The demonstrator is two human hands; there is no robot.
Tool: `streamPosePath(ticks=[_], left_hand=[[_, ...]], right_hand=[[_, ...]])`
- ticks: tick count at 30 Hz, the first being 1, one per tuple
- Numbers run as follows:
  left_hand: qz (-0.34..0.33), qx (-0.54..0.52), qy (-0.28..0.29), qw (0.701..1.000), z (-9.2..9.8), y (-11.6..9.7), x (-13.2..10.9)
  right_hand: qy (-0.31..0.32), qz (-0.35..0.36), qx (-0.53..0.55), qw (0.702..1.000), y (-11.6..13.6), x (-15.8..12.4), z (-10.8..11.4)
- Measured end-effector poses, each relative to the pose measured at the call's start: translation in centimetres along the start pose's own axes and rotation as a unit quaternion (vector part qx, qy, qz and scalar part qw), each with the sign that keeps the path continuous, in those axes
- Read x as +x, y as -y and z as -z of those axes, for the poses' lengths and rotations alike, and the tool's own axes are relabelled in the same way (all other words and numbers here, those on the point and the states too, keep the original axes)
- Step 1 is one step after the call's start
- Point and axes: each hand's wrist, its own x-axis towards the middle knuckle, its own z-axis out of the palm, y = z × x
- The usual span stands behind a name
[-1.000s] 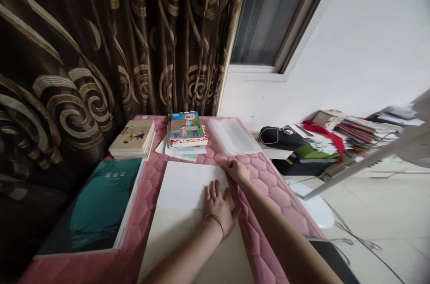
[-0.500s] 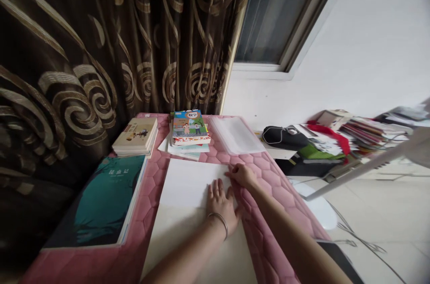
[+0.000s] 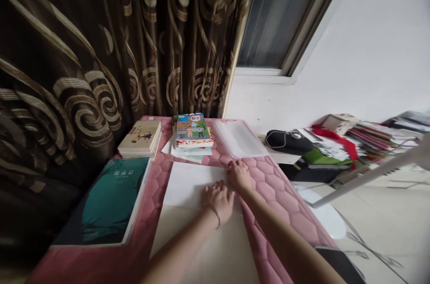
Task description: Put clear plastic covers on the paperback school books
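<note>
A large white sheet (image 3: pixel 188 183) lies on the pink quilted table cover (image 3: pixel 268 190) in front of me. My left hand (image 3: pixel 217 198), with a thin bracelet at the wrist, rests on the sheet near its right side, fingers curled down onto the paper. Just beyond it, my right hand (image 3: pixel 239 175) sits at the sheet's far right edge, its fingers bent and closed on that edge. The two hands nearly touch.
A teal-covered book (image 3: pixel 107 205) lies at the left, a beige book stack (image 3: pixel 140 138) behind it. A colourful book stack (image 3: pixel 192 134) and a clear plastic folder (image 3: pixel 238 138) sit at the back. A dark patterned curtain (image 3: pixel 101 42) hangs behind. A cluttered low surface (image 3: pixel 322 147) stands to the right.
My left hand lay flat with fingers stretched; now its fingers are curled. My right hand has stayed at the sheet's right edge. The view has shifted slightly.
</note>
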Motion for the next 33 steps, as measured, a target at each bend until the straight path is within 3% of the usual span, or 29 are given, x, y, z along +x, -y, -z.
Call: streamPosePath(ticks=[6,12,15,22,28,33], left_hand=[[0.056,0.078,-0.022,0.995,2.6,7.9,2.5],[0.049,0.099,-0.019,0.994,2.5,9.2,2.6],[0.066,0.094,-0.035,0.993,2.9,9.7,2.2],[0.192,0.096,-0.056,0.975,4.0,12.1,1.0],[0.222,0.089,-0.062,0.969,4.3,12.5,0.6],[0.241,0.084,-0.044,0.966,4.9,12.0,0.6]], right_hand=[[0.025,0.069,-0.008,0.997,3.0,-1.1,-0.7],[0.079,0.178,0.034,0.98,8.1,-2.2,-2.7],[0.075,0.154,0.037,0.984,7.1,-2.6,-2.8],[0.042,0.071,-0.011,0.997,1.3,-2.6,-1.6],[0.018,0.034,-0.065,0.997,1.2,-2.8,-1.4],[0.05,0.042,-0.074,0.995,1.5,-2.0,-0.2]])
